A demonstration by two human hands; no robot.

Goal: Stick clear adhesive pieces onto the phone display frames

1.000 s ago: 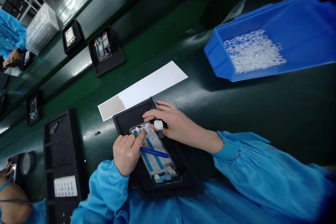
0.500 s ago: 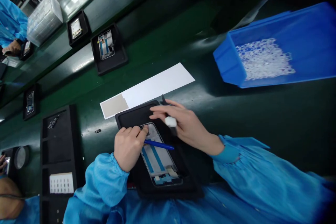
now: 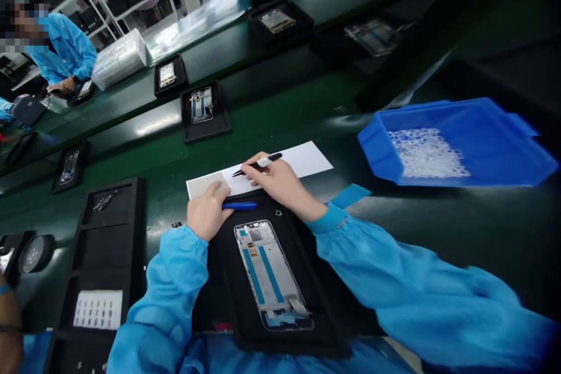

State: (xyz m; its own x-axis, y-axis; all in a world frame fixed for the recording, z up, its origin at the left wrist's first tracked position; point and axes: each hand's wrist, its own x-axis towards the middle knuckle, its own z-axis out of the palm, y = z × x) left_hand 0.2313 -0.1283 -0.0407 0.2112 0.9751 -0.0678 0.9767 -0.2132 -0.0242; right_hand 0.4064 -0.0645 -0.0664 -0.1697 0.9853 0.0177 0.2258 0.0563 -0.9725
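Note:
My left hand (image 3: 207, 210) is closed around a blue pen-like stick (image 3: 240, 206), its fingertips resting on the beige end of a white paper strip (image 3: 307, 159). My right hand (image 3: 280, 178) grips black tweezers (image 3: 274, 157) with a white band, their tips over the strip just beside the left fingers. Below both hands, an opened phone frame (image 3: 270, 272) with two blue strips lies in a black tray (image 3: 236, 315). A tiny white square piece (image 3: 279, 213) sits on that tray near my right wrist.
A blue bin (image 3: 495, 146) of small white rings stands at right. To the left is a black compartment tray (image 3: 103, 245) with small parts and a white label sheet (image 3: 99, 308). More phone trays (image 3: 205, 128) lie farther back, where a co-worker in blue (image 3: 65, 52) sits.
Both hands have moved forward off the phone frame to the paper strip. The tweezers now point left over the strip. The view has tilted up, and the small white square shows on the tray.

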